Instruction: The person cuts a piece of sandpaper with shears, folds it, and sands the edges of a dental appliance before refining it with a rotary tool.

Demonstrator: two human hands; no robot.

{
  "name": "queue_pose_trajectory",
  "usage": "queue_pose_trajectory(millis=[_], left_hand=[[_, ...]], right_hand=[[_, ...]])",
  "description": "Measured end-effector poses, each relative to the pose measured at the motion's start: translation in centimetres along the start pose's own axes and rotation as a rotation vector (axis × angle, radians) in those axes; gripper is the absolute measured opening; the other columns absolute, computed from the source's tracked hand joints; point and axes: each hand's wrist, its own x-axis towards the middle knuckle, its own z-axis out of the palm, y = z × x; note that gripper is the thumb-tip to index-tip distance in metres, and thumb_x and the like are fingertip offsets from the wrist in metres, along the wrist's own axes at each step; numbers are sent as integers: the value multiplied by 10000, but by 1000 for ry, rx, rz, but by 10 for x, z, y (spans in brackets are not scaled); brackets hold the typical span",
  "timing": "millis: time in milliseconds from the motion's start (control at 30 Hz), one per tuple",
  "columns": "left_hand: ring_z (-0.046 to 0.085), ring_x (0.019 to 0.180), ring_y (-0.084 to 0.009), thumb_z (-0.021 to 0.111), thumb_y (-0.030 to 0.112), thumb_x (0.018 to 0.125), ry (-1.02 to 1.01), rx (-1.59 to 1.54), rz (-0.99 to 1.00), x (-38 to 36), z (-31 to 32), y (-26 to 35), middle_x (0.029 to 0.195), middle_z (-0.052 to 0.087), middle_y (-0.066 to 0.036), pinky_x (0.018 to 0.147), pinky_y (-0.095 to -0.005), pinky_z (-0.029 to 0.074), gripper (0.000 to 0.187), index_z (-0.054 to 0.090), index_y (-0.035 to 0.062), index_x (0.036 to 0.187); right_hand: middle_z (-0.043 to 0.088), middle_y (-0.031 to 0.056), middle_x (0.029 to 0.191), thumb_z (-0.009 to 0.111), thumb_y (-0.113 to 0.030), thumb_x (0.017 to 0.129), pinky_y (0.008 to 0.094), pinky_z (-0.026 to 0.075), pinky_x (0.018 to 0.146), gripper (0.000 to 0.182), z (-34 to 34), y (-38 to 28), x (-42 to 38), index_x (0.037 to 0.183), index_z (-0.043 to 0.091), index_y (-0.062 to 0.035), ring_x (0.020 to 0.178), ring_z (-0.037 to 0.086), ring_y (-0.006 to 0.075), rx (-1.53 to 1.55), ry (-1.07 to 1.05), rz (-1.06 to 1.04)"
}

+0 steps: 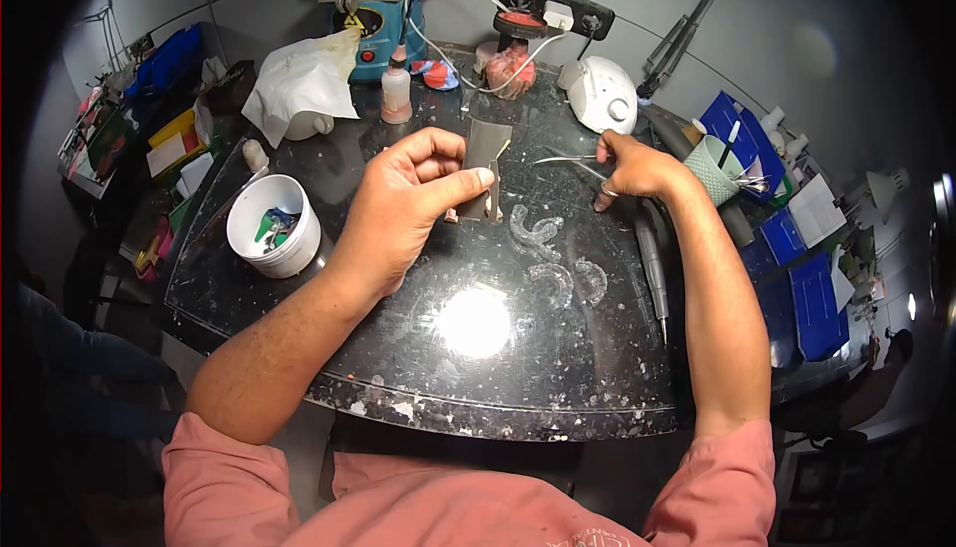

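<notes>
Between the thumb and curled fingers of my left hand (403,199) is a grey-brown rectangular sheet (488,141), held upright over the black table, with small pieces at its lower edge. On the right, my right hand (634,171) has its thumb and a finger at the handles of a thin metal tool (568,160), which looks like scissors or pliers and points left. Clear dental-arch-shaped pieces (535,230) lie on the table (418,348) below the sheet. A grey handpiece (652,263) rests beside my right forearm.
A white tub (274,226) with small parts stands left. Behind are a cloth-covered object (304,89), a bottle (396,94), a blue machine (370,34) and a white device (600,96). A green cup (715,167) and blue trays (819,308) are on the right.
</notes>
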Motion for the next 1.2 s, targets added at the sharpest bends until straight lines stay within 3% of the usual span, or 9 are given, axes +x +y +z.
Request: queue_pose_trajectory(millis=[100,333,400,433,500,567,633,967,1200], left_hand=[[645,769,-75,658,46,880,11,5,0,0,0,1,895,690,-55,722,-210,501,170,598,10,1035],[652,776,-84,662,36,875,31,-13,11,0,1,0,901,692,-67,719,-212,504,178,577,17,1029],[654,778,-86,665,33,873,36,-9,23,1,1,-2,904,693,-69,719,-210,504,185,574,20,1034],[656,780,-87,669,35,873,31,-26,30,1,1,-2,904,695,-69,714,-210,503,192,571,23,1038],[657,782,-89,673,37,874,33,-43,33,1,1,-3,904,697,-68,710,-209,502,199,569,26,1043],[614,711,-39,689,64,879,50,-50,50,1,4,-3,831,678,-24,590,-170,421,166,580,42,1001],[625,724,-47,692,70,880,36,-85,45,-2,4,-3,841,687,-34,611,-173,443,174,583,36,1011],[684,813,-103,668,122,908,26,-35,0,-1,5,-1,924,718,-62,706,-225,522,192,625,28,1069],[645,789,-61,692,114,887,45,-1,-22,-6,11,-9,895,684,5,697,-197,519,151,673,49,1022]], right_hand=[[602,122,1062,913,-223,504,384,448,876,731,-9,-4,6,1105,528,-70,1010,575,266,-5,-153,50],[607,132,1114,900,-322,569,376,442,926,742,-7,-8,-3,1182,560,-79,1069,574,276,-53,-188,102],[620,142,1098,857,-352,653,370,460,922,609,0,-1,-6,1134,628,-56,1043,593,261,-109,60,-84],[620,142,1098,857,-352,653,370,460,922,609,0,-14,-14,1134,628,-56,1043,593,261,-110,60,-86],[666,119,1022,770,-275,801,325,507,845,351,5,-49,-35,1041,685,-34,932,641,198,220,432,-248],[695,72,914,720,-206,867,273,514,790,217,21,-78,-51,950,704,-6,828,646,125,895,268,-412],[698,30,841,740,-183,857,233,503,751,219,32,-106,-77,955,701,8,784,633,80,1022,254,-518],[698,34,903,713,-83,869,222,503,757,140,53,-82,-83,971,690,11,817,634,75,1182,231,-466],[685,8,868,714,-83,867,220,493,749,136,60,-96,-85,969,694,5,799,616,64,1181,288,-520]])
